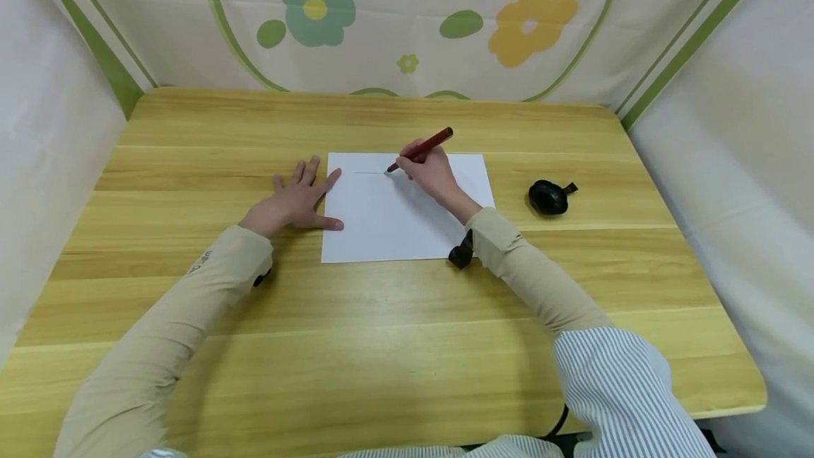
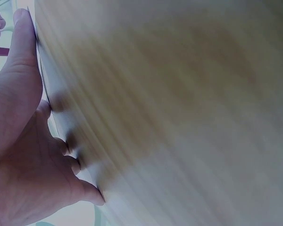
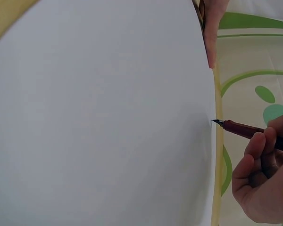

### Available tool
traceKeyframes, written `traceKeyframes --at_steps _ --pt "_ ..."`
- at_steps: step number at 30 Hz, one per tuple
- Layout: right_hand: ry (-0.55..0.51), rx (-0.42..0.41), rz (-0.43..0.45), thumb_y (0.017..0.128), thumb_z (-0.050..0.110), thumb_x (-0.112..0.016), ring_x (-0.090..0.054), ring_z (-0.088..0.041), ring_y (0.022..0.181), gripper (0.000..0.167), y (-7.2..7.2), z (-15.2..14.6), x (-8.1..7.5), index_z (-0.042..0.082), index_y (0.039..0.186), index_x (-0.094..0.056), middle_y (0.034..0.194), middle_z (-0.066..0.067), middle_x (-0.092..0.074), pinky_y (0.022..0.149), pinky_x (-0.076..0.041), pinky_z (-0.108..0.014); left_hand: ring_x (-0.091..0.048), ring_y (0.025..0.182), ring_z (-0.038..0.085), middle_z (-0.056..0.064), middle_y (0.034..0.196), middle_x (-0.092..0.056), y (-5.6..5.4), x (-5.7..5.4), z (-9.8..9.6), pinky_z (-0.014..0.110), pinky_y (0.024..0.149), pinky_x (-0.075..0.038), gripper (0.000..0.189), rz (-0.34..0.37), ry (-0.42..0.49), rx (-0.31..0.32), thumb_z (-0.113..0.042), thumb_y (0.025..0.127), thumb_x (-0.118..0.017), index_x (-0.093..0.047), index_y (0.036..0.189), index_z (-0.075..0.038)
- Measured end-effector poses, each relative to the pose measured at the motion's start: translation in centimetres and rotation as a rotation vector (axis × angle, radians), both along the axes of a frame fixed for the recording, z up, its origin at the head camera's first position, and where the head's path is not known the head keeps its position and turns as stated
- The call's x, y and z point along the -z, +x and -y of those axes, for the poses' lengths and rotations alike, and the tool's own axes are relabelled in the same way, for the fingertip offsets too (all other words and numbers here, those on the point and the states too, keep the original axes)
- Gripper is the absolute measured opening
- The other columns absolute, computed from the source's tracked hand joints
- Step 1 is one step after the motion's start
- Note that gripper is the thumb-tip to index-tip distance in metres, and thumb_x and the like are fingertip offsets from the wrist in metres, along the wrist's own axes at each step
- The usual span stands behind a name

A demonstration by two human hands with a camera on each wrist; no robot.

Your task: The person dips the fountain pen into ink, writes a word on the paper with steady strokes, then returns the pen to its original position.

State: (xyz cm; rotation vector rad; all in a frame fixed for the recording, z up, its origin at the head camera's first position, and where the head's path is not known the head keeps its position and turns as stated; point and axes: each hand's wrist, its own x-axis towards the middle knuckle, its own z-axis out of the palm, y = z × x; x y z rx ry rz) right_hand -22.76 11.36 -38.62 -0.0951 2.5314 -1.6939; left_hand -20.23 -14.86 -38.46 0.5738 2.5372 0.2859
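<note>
Right grip (image 1: 435,172) in the head view is a narrow pinch on the red pen (image 1: 429,145), which slants up and back with its tip on the paper (image 1: 381,232). There's 1 thin line (image 1: 369,173) near the top edge, and the tip sits at its right end. Left grip (image 1: 299,196) is spread wide, holding nothing, with thumb and index tips on the paper's left edge and the rest on the tabletop (image 1: 381,345). Some black thing (image 1: 548,198) sits off to the right, well apart from the paper.

Left wrist view: mostly blurry wood, tbh, but you can make out the spread fingers, plus a bit of the pen at the upper left. Can't tell how hard they press. I'd want firm, flat pressure so the sheet can't creep.

Right wrist view is the useful 1: the nib (image 3: 218,122) is dark and pointed and looks to be on the paper, close to the far edge. Imo go light and even, same pen angle throughout, and move from the forearm rather than the fingers. Pressing hard could splay the nib or make the line wobble.
</note>
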Motion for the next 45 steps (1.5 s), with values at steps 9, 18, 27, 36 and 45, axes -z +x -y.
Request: traceKeyframes --at_steps 9,18,27,36,45 --pt "-0.012 0.019 0.014 0.09 0.015 -0.063 -0.054 -0.012 0.063 0.011 0.1 -0.5 -0.1 0.005 0.096 -0.062 0.08 -0.004 -0.06 0.059 -0.043 -0.022 0.018 0.142 0.046 0.023 0.154 0.024 -0.1 0.1 0.0 0.077 0.101 0.005 0.105 -0.001 -0.008 0.005 -0.063 0.081 -0.061 0.004 0.153 -0.022" --pt "-0.03 0.026 0.017 0.091 0.014 -0.062 -0.053 -0.012 0.063 0.011 0.2 -1.0 -0.1 0.004 0.096 -0.062 0.081 -0.004 -0.06 0.06 -0.043 -0.022 0.018 0.142 0.047 0.023 0.154 0.024 -0.3 0.2 0.2 0.078 0.101 0.004 0.106 -0.004 0.003 0.009 -0.064 0.08 -0.061 0.004 0.153 -0.021" --pt "-0.033 0.043 0.024 0.091 0.015 -0.062 -0.053 -0.012 0.062 0.011 0.3 -1.4 -0.2 0.005 0.096 -0.062 0.079 -0.002 -0.059 0.059 -0.042 -0.022 0.018 0.142 0.047 0.024 0.154 0.024 -0.3 0.1 0.2 0.078 0.101 0.003 0.106 -0.008 -0.005 0.009 -0.064 0.08 -0.061 0.003 0.153 -0.021" --pt "-0.032 0.058 0.017 0.09 0.013 -0.062 -0.053 -0.013 0.062 0.01 0.5 -1.9 -0.2 0.005 0.096 -0.062 0.077 -0.002 -0.059 0.059 -0.042 -0.022 0.018 0.142 0.047 0.023 0.154 0.024 -0.2 0.1 0.1 0.078 0.101 0.004 0.106 -0.001 -0.008 0.007 -0.063 0.08 -0.061 0.003 0.153 -0.021" --pt "-0.027 0.07 0.039 0.09 0.014 -0.062 -0.053 -0.012 0.063 0.011 0.4 -2.3 -0.1 0.005 0.096 -0.062 0.081 -0.003 -0.059 0.06 -0.043 -0.022 0.017 0.142 0.047 0.024 0.154 0.023 -0.3 0.2 0.1 0.078 0.101 0.002 0.106 -0.005 -0.016 0.01 -0.064 0.08 -0.06 0.003 0.153 -0.021"
